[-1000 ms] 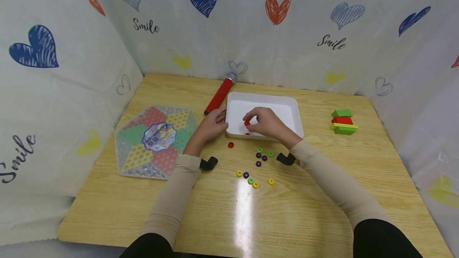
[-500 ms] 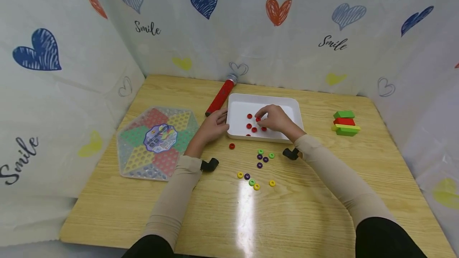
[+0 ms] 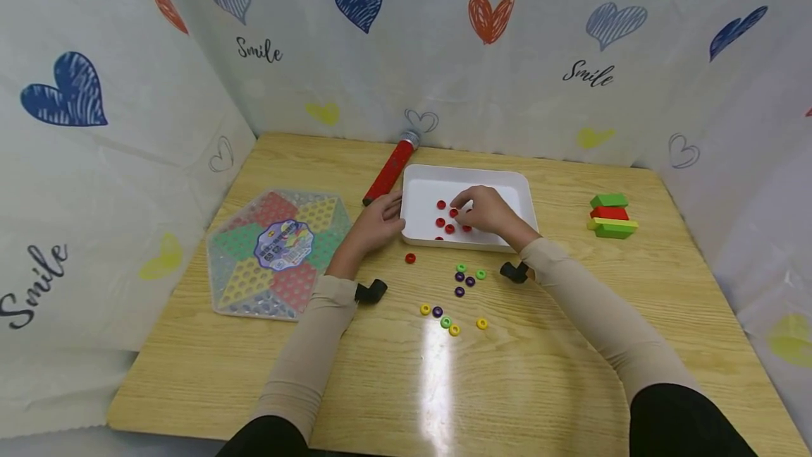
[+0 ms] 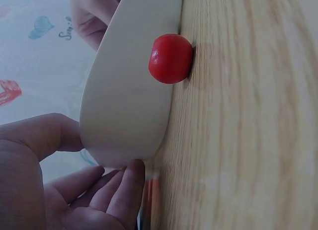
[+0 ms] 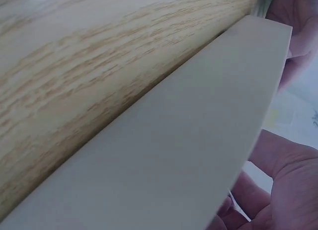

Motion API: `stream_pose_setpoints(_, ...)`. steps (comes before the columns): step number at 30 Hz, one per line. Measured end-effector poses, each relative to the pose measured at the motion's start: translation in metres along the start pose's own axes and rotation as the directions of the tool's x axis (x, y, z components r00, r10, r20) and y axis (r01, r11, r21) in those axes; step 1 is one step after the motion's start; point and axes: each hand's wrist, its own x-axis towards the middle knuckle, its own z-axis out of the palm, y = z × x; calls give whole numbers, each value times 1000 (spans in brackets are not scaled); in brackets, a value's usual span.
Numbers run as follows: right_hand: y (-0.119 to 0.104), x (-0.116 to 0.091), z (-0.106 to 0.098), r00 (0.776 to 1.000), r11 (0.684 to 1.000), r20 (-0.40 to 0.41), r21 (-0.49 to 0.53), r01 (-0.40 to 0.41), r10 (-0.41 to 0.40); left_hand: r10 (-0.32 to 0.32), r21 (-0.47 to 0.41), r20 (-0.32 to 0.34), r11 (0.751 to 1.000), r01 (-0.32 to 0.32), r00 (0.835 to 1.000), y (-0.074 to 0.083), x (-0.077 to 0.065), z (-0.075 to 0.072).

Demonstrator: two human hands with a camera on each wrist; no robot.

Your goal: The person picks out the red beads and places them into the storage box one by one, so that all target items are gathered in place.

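Observation:
My left hand (image 3: 378, 221) grips the near left corner of a shallow white tray (image 3: 421, 178); in the left wrist view its thumb lies at the rim and its fingers press the outer wall. Over the tray's inside, my right hand (image 3: 485, 210) has thumb and index finger bent around a small red bead (image 3: 453, 213). Several red beads (image 3: 440, 222) lie in the tray around those fingertips. One more red bead (image 4: 170, 58) sits on the table before the tray's near wall. In the right wrist view the tray wall (image 5: 164, 120) hides the fingertips.
Green (image 3: 481, 274), purple (image 3: 459, 292) and yellow beads (image 3: 482, 324) are scattered in front of the tray. To the left lies a hexagonal patterned case (image 3: 241, 245). Behind is a red microphone-like tube (image 3: 390, 171); coloured blocks (image 3: 612, 217) are stacked at right.
My right hand has moved right inside the tray, uncovering several red beads, then nearly stopped. The bead at its fingertips has shifted slightly left since half a second ago. My left hand stays put.

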Motion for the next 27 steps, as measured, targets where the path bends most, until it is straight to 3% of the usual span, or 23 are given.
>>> stream_pose_setpoints(12, -32, -11, 6, 994, 994, 23, 20, 105, -105, -1, 3, -7, 1000, 1, 1000, 2, -3, -2)
stream_pose_setpoints(27, -59, -30, 32, 958, 960, 55, 20, 279, -280, 6, 3, 17, 1000, -6, 1000, 1, -2, -2)
